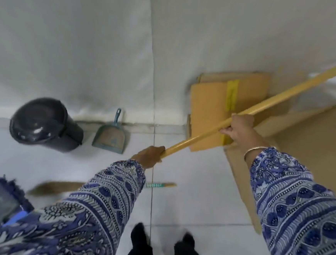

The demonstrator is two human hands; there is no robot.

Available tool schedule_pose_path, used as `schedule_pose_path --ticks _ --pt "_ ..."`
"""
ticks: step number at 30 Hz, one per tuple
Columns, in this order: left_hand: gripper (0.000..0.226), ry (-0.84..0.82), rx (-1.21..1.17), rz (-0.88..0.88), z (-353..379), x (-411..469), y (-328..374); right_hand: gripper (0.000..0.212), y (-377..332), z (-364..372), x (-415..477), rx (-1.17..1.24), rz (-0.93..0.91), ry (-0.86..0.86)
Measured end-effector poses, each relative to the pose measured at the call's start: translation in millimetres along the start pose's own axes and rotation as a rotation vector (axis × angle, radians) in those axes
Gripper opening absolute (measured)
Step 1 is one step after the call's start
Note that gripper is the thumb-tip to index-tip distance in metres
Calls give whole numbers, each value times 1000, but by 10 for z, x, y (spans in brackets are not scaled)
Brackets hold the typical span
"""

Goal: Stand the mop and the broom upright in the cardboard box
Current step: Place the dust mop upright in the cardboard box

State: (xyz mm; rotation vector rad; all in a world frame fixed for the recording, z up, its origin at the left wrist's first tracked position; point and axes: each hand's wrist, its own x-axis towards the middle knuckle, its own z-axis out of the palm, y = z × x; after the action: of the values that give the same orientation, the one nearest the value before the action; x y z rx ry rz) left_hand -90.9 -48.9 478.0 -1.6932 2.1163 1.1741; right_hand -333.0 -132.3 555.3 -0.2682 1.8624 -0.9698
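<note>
Pale tiled floor point(187, 201) underfoot, with broom point(58, 187) lying flat near the feet. Left hand point(148, 156) and right hand point(239, 131) both clamped on the slanting yellow mop handle point(286, 95), above the open cardboard box point(313, 138). Farther off, dustpan point(110, 139) and black bin point(44, 123) against the white wall point(79, 40).

Black bin point(46, 124) beside dustpan point(110, 137) (teal)

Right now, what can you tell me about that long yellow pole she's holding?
The long yellow pole looks like smooth painted wood, round and straight. It slants from lower left to the upper right, where it runs out of view, so its far end is hidden. The left hand has its grip closed around the near end, the right hand farther up. It crosses above the cardboard box.
</note>
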Motion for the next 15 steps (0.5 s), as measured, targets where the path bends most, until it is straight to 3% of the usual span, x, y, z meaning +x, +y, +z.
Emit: schedule_pose_path --ticks 7,15 --pt "21 122 60 123 -970 -445 1587 39 -1703 -915 -865 22 -388 -55" --pt "30 294 46 250 -1336 -523 3565 35 -3126 -2550 -1399 -33 -709 -140"
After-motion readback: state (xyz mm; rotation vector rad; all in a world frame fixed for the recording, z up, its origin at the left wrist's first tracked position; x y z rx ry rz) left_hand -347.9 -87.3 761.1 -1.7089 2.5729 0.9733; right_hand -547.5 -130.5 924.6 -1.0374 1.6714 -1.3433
